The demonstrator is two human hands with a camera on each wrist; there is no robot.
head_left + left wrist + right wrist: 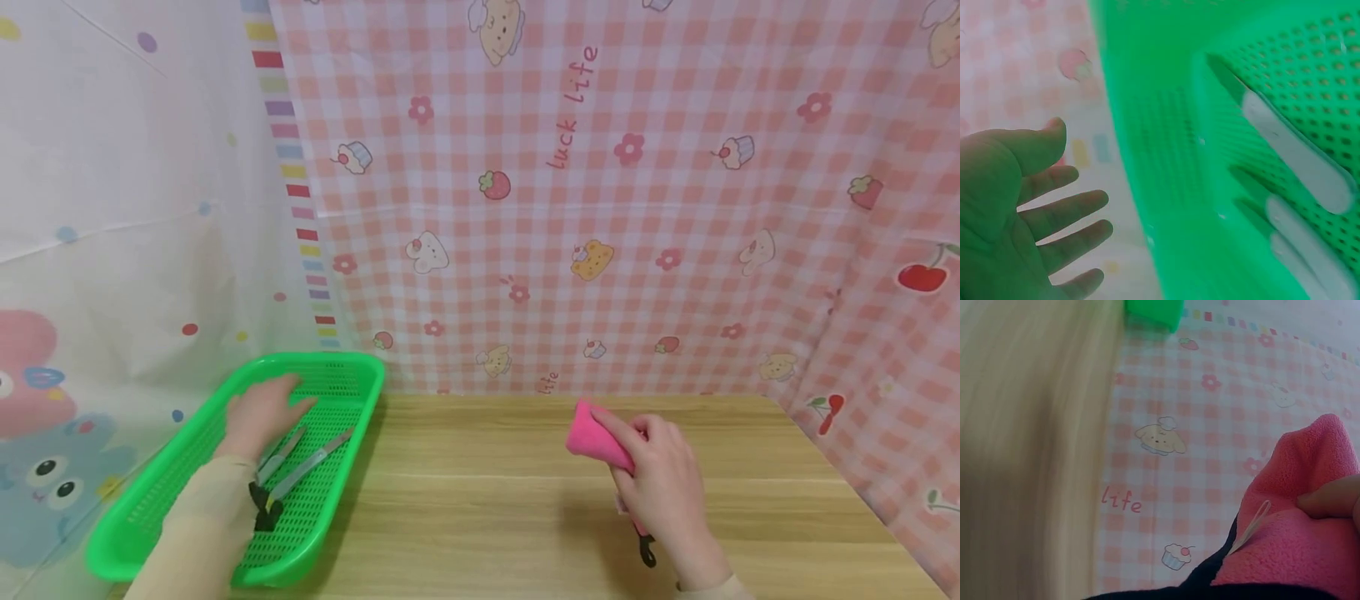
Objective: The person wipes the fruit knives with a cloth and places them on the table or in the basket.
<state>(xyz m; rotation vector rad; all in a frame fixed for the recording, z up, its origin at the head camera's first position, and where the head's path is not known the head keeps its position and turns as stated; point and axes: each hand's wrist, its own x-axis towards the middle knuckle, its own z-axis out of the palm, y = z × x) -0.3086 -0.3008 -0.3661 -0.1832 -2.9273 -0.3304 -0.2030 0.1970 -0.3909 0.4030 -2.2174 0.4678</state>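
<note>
My left hand [262, 410] is over the far end of the green plastic basket [367, 392], its fingers spread and holding nothing. Several small knives with pale handles [1297, 150] lie on the basket floor, near that hand; the forearm hides part of the basket in the head view. Above the wooden table on the right, my right hand [663, 475] grips a folded pink cloth [596, 437]. The right wrist view shows the cloth's fluffy surface, a thin pale loop [1252, 528] on it and the thumb pressing into it.
The wooden tabletop [480, 500] reaches back to a pink checked curtain [465, 292]. A white dotted curtain [150, 208] hangs close along the basket's left side. More printed curtain [885, 358] stands at the right edge.
</note>
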